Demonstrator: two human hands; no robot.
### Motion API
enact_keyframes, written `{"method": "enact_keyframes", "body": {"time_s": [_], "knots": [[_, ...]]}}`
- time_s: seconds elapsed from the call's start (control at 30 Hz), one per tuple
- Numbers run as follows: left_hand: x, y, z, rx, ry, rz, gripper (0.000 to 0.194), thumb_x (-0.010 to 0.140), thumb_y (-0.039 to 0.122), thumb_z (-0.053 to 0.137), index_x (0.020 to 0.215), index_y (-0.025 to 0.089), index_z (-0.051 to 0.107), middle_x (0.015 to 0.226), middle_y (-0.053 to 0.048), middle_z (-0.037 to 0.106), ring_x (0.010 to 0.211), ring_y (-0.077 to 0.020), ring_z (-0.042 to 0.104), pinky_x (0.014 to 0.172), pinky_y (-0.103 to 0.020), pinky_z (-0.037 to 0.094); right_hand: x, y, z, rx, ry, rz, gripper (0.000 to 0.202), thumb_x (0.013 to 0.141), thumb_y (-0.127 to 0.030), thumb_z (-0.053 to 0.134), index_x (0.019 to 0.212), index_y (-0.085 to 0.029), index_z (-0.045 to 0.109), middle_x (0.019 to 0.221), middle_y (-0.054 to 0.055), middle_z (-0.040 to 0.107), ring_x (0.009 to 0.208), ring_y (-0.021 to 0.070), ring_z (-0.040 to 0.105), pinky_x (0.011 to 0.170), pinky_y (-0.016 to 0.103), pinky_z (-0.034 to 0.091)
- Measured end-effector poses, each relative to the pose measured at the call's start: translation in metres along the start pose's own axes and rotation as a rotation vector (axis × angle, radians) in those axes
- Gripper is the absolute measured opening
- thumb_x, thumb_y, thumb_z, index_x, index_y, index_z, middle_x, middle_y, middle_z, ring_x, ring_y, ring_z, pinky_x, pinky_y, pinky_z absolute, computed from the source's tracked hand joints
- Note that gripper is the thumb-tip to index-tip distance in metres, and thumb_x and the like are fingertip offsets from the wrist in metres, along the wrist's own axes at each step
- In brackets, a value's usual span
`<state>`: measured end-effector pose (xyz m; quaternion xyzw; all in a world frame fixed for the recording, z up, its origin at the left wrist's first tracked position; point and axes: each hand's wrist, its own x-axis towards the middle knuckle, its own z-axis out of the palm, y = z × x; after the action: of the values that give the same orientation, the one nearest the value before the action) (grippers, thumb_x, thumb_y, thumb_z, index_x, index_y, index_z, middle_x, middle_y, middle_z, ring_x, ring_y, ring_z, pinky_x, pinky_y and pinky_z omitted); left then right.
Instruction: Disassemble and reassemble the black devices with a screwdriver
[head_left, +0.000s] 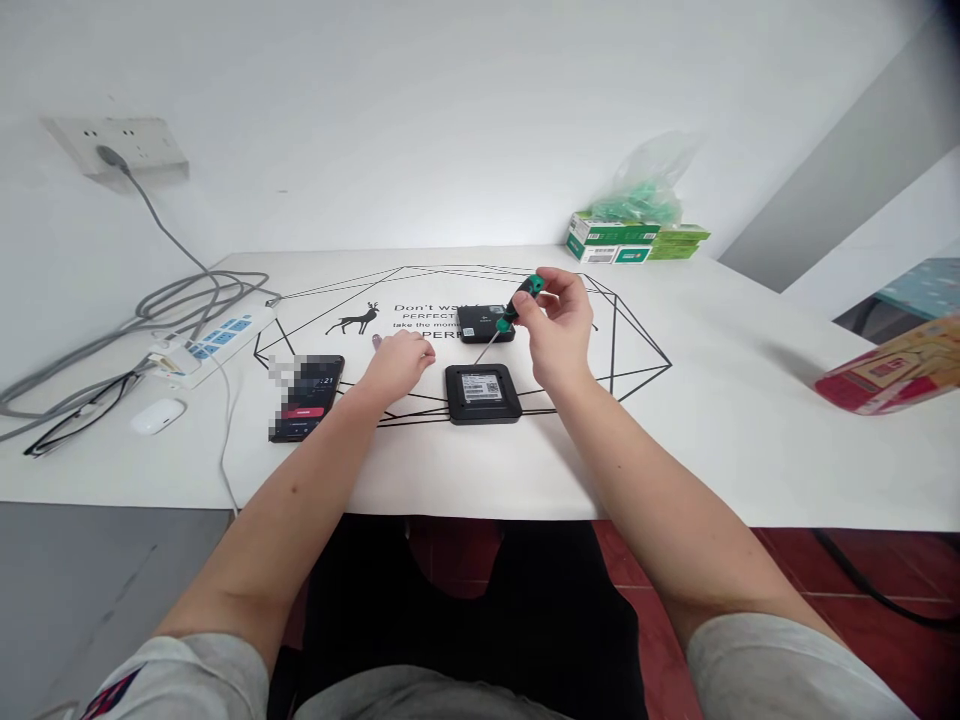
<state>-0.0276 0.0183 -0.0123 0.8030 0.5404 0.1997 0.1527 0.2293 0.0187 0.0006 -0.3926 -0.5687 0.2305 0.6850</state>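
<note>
My right hand point(561, 325) is closed around the green and black handle of a screwdriver point(517, 308). The screwdriver tilts, its thin metal shaft running down and left to the far edge of a black square case point(454, 398) with a white printed label; whether the tip touches the case I cannot tell. Left of that case, my left hand point(401, 362) rests low over the desk with its fingers curled together, and what is in them, if anything, is hidden. Behind the labelled case lies a second black box point(480, 322), partly covered by the screwdriver.
A phone point(319, 395) lies beside my left forearm. Farther left are a power strip point(225, 340) with coiled grey cable, glasses point(82, 412) and a white oval case point(158, 416). Green boxes point(611, 235) under a plastic bag stand at the back; a red package point(885, 370) is at right.
</note>
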Motion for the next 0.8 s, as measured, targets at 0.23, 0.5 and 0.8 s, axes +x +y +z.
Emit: {"method": "enact_keyframes", "body": {"time_s": [0.23,0.5,0.8], "knots": [[0.009,-0.014,0.004,0.195,0.059,-0.095,0.030,0.106,0.024,0.052,0.109,0.024,0.082,0.127,-0.016,0.074,0.130,-0.0394,0.059,0.117,-0.058,0.040,0.015,0.011,-0.008,-0.104,0.061,0.135,0.042,0.087,-0.043,0.068,0.126,-0.029,0.058,0.127,0.006,0.065,0.100,0.0201,0.066,0.085,0.039,0.064],[0.006,-0.026,-0.004,-0.069,0.334,-0.573,0.034,0.091,0.037,0.073,0.118,0.019,0.068,0.137,-0.030,0.064,0.139,-0.0551,0.056,0.112,-0.066,0.045,0.034,0.018,-0.038,-0.640,-0.125,0.351,0.038,0.080,-0.024,0.071,0.117,-0.018,0.074,0.114,0.013,0.077,0.098,0.0293,0.072,0.093,0.051,0.064],[0.015,-0.014,-0.009,-0.547,0.406,-0.601,0.015,0.101,0.033,0.067,0.095,0.022,0.058,0.099,-0.016,0.073,0.102,-0.0384,0.080,0.092,-0.051,0.063,0.036,0.041,-0.056,-1.063,-0.410,0.478,0.040,0.084,-0.011,0.072,0.124,-0.008,0.074,0.134,0.031,0.073,0.124,0.0458,0.071,0.102,0.063,0.060]]}}
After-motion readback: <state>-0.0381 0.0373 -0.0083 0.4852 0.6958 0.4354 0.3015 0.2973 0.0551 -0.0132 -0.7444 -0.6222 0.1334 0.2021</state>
